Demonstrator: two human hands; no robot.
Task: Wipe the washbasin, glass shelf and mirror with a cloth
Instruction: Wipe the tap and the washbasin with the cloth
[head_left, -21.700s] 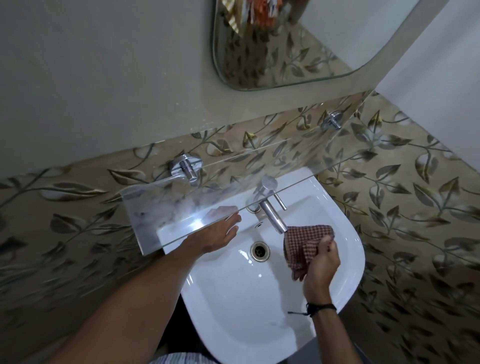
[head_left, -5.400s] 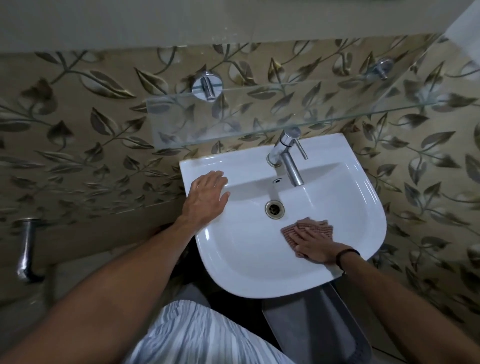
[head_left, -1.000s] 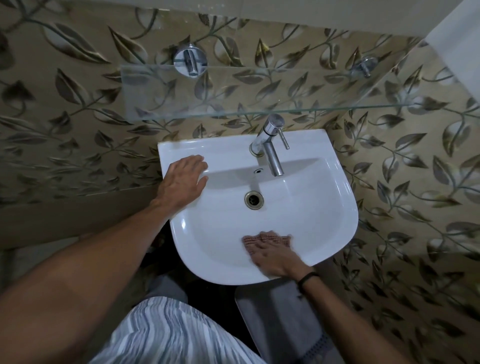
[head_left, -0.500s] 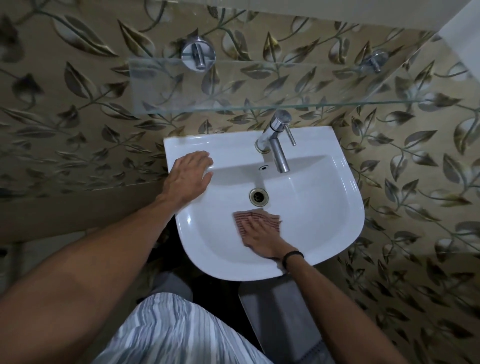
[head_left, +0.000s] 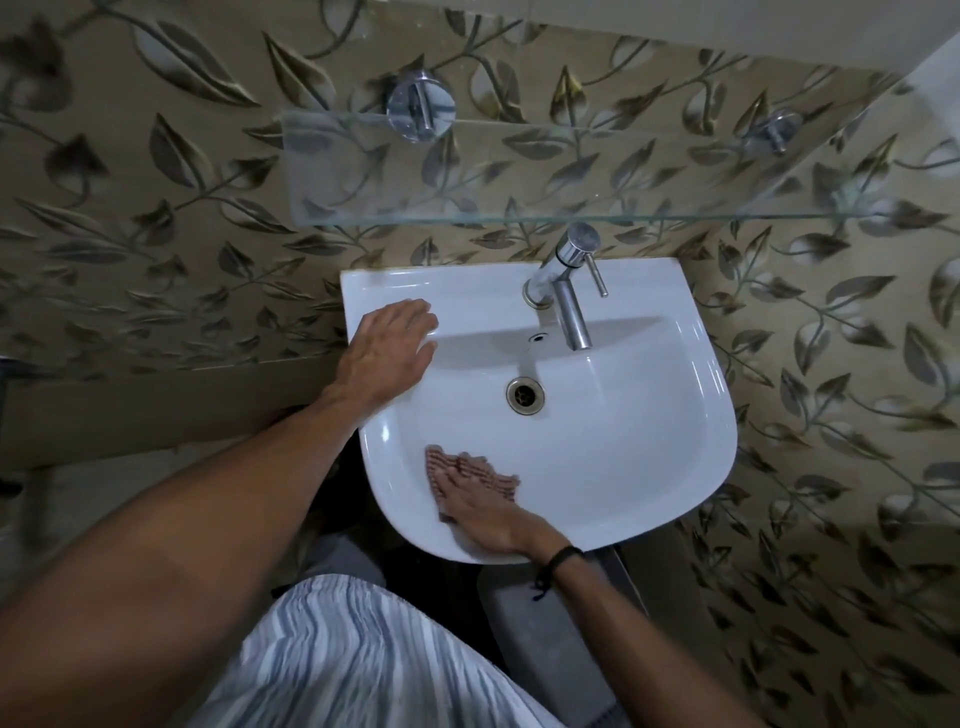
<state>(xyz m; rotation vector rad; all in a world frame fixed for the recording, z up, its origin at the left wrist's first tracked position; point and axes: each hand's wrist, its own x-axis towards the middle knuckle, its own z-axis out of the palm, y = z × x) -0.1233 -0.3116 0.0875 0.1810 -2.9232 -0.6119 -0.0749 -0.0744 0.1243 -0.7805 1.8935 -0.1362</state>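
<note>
right hand (head_left: 483, 506): fingers flat, pressing checked cloth (head_left: 470, 470) on washbasin (head_left: 649, 441) inner front-left wall | left hand (head_left: 387, 353): fingers extended, resting on back-left rim

The shelf (head_left: 519, 171) sits on the wall (head_left: 156, 234), above and behind the basin (head_left: 649, 441). The tap (head_left: 569, 291) stands on the basin's back ledge, with the drain (head_left: 525, 396) before it. The left hand (head_left: 387, 353) rests on the left rim. The cloth (head_left: 501, 477) lies front-left in the bowl, under the right hand (head_left: 480, 506).

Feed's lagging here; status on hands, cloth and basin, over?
Right hand flat, pressing cloth on washbasin near-left wall. Left hand braced on rim. Tap far side, clear of cloth.
</note>
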